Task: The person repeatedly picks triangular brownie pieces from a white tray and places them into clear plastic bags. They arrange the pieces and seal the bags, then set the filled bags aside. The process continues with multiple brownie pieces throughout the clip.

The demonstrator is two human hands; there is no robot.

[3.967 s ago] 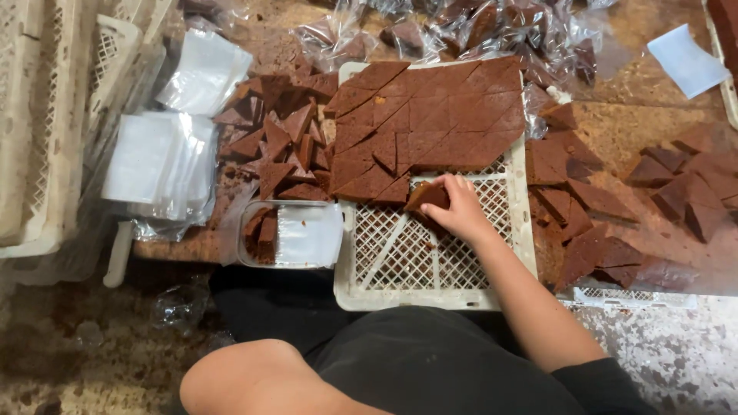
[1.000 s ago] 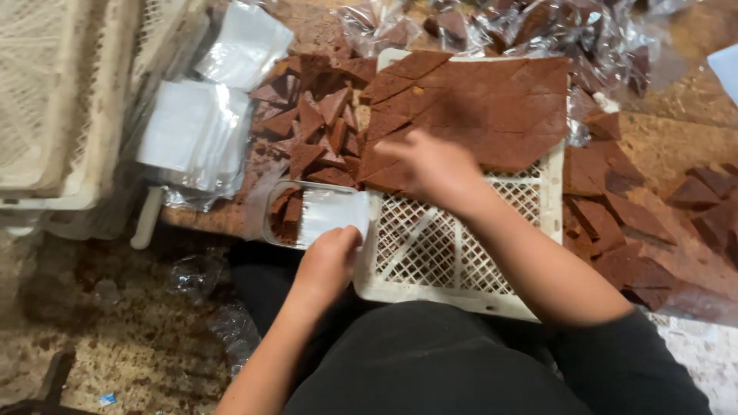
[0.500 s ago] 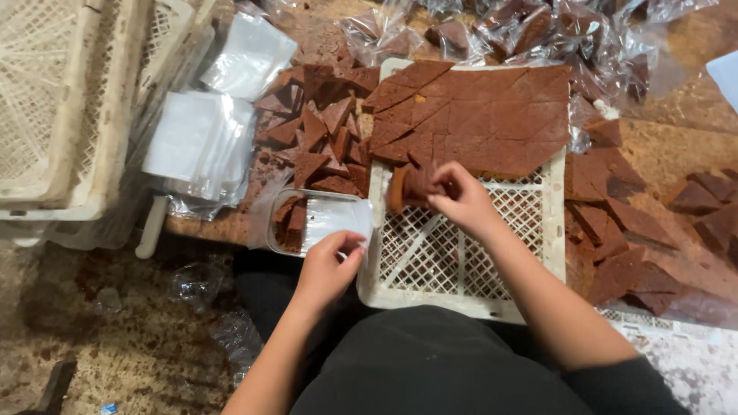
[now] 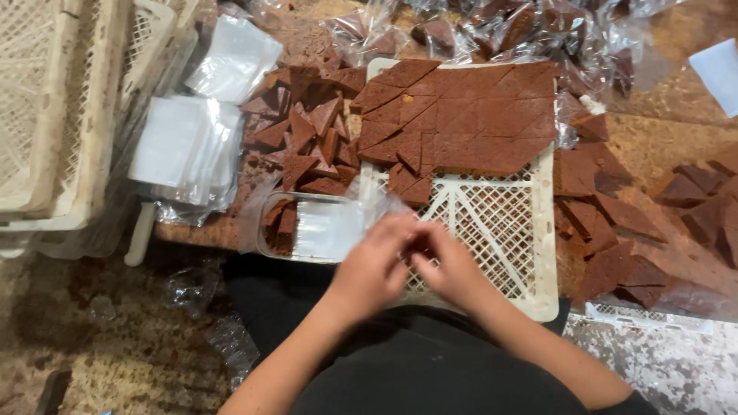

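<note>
Both hands, left hand [image 4: 369,269] and right hand [image 4: 450,265], pinch a clear bag [image 4: 377,204] closed-fingered over the white crate [image 4: 530,230], beside cut brown slabs [image 4: 461,115] within reach.

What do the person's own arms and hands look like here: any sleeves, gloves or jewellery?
Both forearms are bare, with no sleeves reaching them. The left hand and right hand wear no gloves. No rings, watch or bracelets are visible, though the fingers are motion-blurred. Dark clothing covers the body below.

Sweet-packing workshop, crates [image 4: 46,115], cut brown slabs [image 4: 469,115]
</note>
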